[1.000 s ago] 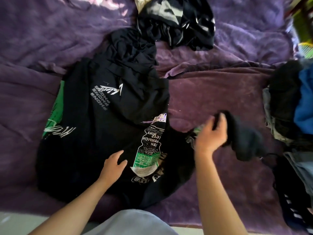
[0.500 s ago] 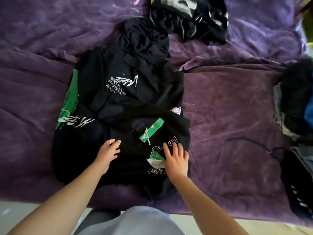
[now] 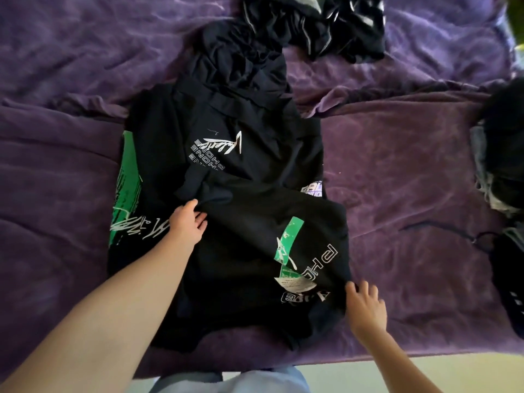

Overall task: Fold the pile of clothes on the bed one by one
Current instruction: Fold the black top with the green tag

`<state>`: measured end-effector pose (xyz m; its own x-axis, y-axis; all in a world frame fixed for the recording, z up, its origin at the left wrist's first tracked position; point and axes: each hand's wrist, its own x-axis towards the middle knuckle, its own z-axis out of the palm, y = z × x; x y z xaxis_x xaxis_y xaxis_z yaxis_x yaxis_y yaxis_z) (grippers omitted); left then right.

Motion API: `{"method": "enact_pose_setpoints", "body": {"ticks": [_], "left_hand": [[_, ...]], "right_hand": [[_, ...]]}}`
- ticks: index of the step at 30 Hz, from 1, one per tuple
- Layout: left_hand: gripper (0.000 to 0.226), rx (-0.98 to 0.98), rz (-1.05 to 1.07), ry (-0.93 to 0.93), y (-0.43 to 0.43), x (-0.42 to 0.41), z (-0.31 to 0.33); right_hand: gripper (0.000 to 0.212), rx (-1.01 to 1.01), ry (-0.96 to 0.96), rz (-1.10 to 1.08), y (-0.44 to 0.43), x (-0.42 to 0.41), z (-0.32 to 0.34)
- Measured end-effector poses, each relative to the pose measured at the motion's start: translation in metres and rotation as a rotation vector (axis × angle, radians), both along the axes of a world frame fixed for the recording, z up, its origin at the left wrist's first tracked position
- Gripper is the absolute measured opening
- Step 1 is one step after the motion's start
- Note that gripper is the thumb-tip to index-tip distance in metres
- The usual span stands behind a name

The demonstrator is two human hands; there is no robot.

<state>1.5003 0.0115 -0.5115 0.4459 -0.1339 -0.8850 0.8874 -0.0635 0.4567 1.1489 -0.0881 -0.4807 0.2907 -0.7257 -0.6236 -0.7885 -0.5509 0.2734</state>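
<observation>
A black hoodie point(image 3: 249, 154) with white lettering and green prints lies spread on the purple bed, hood pointing away from me. Its right sleeve point(image 3: 263, 236) is folded across the body. My left hand point(image 3: 188, 224) pinches a fold of that sleeve near the middle of the garment. At the hoodie's lower right edge, my right hand point(image 3: 365, 306) grips the black cloth, fingers curled at the hem beside the outlined letters.
A pile of unfolded clothes point(image 3: 502, 171) sits at the right edge, with a dark cord point(image 3: 442, 225) trailing from it. Another black striped garment point(image 3: 334, 24) lies bunched at the top. The purple blanket point(image 3: 411, 165) is wrinkled. The bed's near edge runs just below the hoodie.
The right hand swung the sleeve over the hoodie's body, pressed it flat, then slid to the lower right edge. The left hand moved up and took hold of the sleeve fold.
</observation>
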Motion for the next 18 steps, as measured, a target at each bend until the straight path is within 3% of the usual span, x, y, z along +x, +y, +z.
{"method": "enact_pose_setpoints", "body": {"ticks": [2, 4, 6, 9, 12, 14, 16, 18], "left_hand": [[0.008, 0.099, -0.14, -0.2, -0.004, 0.002, 0.005], [0.012, 0.24, -0.292, -0.478, 0.002, 0.005, 0.01], [0.031, 0.44, -0.424, -0.662, 0.022, 0.012, 0.011], [0.057, 0.87, -0.58, -0.812, 0.073, 0.022, 0.006], [0.063, 0.979, -0.539, -0.507, 0.121, 0.037, -0.005], [0.059, 0.978, -0.643, -0.348, 0.145, 0.042, -0.013], [0.041, 0.843, -0.686, -0.356, 0.16, 0.046, -0.02], [0.026, 0.622, -0.563, -0.402, 0.167, 0.05, -0.025]], "right_hand": [[0.044, 0.01, 0.029, 0.045, 0.015, 0.018, 0.004], [0.056, -0.021, -0.04, 0.077, 0.031, 0.046, 0.009], [0.07, 0.021, -0.185, 0.154, 0.05, 0.078, 0.012], [0.073, 0.127, -0.279, 0.199, 0.084, 0.132, 0.014], [0.067, 0.247, -0.33, 0.228, 0.107, 0.176, 0.006], [0.062, 0.303, -0.315, 0.233, 0.114, 0.198, 0.004], [0.06, 0.291, -0.316, 0.259, 0.115, 0.218, 0.006], [0.057, 0.277, -0.315, 0.282, 0.111, 0.238, 0.012]]}}
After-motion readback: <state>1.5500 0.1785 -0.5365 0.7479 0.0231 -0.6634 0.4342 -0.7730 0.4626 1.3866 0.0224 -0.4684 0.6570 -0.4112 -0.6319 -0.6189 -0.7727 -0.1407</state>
